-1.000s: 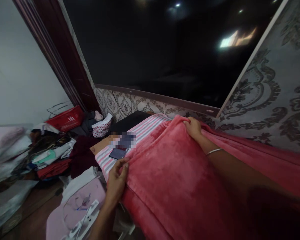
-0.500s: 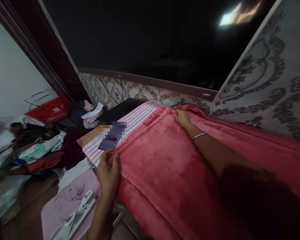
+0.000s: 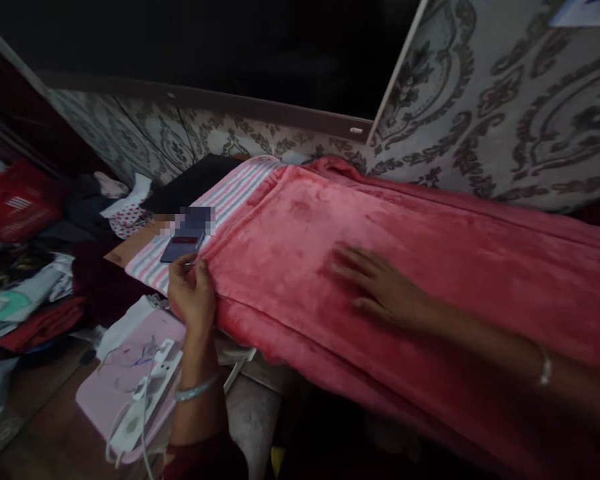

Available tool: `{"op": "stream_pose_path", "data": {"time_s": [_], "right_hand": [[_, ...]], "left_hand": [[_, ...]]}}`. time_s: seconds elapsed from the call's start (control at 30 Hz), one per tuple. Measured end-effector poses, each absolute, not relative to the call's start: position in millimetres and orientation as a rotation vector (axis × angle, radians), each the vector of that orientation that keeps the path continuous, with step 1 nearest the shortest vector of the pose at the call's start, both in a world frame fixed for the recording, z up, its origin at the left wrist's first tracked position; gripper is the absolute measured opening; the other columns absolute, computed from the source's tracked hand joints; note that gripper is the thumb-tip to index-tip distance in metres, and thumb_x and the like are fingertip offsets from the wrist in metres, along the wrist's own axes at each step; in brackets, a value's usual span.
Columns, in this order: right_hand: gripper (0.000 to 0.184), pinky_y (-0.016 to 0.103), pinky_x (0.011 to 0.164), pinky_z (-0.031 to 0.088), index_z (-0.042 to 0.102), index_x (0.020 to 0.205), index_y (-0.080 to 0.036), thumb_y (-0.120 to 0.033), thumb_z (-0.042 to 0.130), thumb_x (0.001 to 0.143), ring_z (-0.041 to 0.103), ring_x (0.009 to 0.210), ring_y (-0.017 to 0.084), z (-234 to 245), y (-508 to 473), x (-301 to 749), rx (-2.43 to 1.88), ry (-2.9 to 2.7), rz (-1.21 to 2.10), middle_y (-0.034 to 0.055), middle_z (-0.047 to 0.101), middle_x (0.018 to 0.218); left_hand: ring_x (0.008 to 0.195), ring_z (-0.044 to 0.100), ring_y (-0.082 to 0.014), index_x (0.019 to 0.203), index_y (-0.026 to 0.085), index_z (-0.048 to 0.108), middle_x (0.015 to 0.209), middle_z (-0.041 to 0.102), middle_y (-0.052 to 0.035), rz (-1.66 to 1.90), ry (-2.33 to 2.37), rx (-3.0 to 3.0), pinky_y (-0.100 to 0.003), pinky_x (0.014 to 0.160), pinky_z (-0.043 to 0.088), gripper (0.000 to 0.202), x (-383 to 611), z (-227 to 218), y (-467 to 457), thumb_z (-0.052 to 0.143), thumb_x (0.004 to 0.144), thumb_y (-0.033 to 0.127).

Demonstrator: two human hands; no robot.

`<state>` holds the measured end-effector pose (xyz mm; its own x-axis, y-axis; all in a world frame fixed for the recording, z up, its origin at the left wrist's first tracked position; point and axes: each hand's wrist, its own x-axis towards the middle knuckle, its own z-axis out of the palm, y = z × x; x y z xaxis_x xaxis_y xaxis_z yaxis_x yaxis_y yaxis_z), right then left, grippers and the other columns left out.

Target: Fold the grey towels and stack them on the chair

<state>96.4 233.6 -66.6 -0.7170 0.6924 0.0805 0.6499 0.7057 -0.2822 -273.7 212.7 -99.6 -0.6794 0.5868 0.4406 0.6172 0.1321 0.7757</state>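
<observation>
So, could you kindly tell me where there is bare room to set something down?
The wooden floor between the clothes pile and pink mat is bare; so is the pink blanket beyond the right hand. It is crowded at the left hand, by the phone.

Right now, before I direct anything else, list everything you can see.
blanket: 1, coral pink, spread lengthwise along the wall
striped sheet: 1, pink, white and grey, under the blanket's near end
phone: 1, dark, on the sheet
basket: 1, red, far left
clothes: 1 heap, mixed colours, left
pink mat: 1, pink, lower left
power strip: 1, white, on the mat
left hand: 1, fingers pinching the blanket edge
right hand: 1, flat on the blanket
</observation>
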Motion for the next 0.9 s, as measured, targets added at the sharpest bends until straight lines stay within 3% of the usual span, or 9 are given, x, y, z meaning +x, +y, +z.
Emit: {"op": "stream_pose_path", "data": {"time_s": [0.17, 0.37, 0.53, 0.73, 0.9], "right_hand": [[0.066, 0.059, 0.120, 0.018, 0.030, 0.156, -0.036, -0.057, 0.047, 0.095, 0.020, 0.150, 0.032, -82.5, 146.6, 141.3, -1.217, -2.663, 0.372, 0.0021, 0.022, 0.164], [0.060, 0.059, 0.120, 0.014, 0.029, 0.156, -0.033, -0.050, 0.041, 0.100, 0.016, 0.151, 0.029, -87.6, 128.9, 147.4, -1.318, -2.658, 0.329, 0.0040, 0.022, 0.164], [0.061, 0.060, 0.119, 0.015, 0.033, 0.155, -0.030, -0.051, 0.043, 0.099, 0.015, 0.151, 0.031, -87.6, 109.5, 160.7, -1.429, -2.579, 0.231, 0.0079, 0.026, 0.163], [0.058, 0.058, 0.120, 0.013, 0.036, 0.154, -0.030, -0.052, 0.039, 0.100, 0.014, 0.152, 0.030, -90.4, 97.1, 166.8, -1.517, -2.472, 0.287, 0.0065, 0.024, 0.163], [0.058, 0.055, 0.121, 0.011, 0.039, 0.152, -0.029, -0.053, 0.040, 0.100, 0.014, 0.152, 0.027, -81.8, 96.6, 163.2, -1.488, -2.380, 0.369, 0.0061, 0.026, 0.163]], "left_hand": [[0.084, 0.061, -0.0185, 0.107, 0.013, 0.064, 0.093, 0.066, -0.0050, -1.611, -2.345, -1.247, -0.031, 0.084, 0.048, 0.025, -271.2, -97.3, 215.7, 0.060, 0.085, 0.025], [0.087, 0.059, -0.0194, 0.108, 0.008, 0.063, 0.097, 0.065, -0.0085, -1.560, -2.314, -1.261, -0.034, 0.088, 0.049, 0.026, -269.0, -93.5, 219.9, 0.059, 0.086, 0.020], [0.081, 0.057, -0.0198, 0.096, 0.013, 0.062, 0.083, 0.059, -0.0037, -1.479, -2.407, -1.237, -0.039, 0.091, 0.049, 0.016, -263.6, -79.8, 218.7, 0.057, 0.083, 0.020], [0.082, 0.060, -0.0292, 0.079, 0.018, 0.056, 0.071, 0.056, -0.0063, -1.409, -2.437, -1.284, -0.051, 0.091, 0.048, 0.006, -255.4, -59.2, 216.1, 0.054, 0.075, 0.023], [0.086, 0.063, -0.0385, 0.079, 0.014, 0.062, 0.067, 0.058, -0.0130, -1.075, -2.511, -1.485, -0.057, 0.083, 0.050, 0.020, -276.9, -55.1, 224.2, 0.048, 0.076, 0.028]]}}
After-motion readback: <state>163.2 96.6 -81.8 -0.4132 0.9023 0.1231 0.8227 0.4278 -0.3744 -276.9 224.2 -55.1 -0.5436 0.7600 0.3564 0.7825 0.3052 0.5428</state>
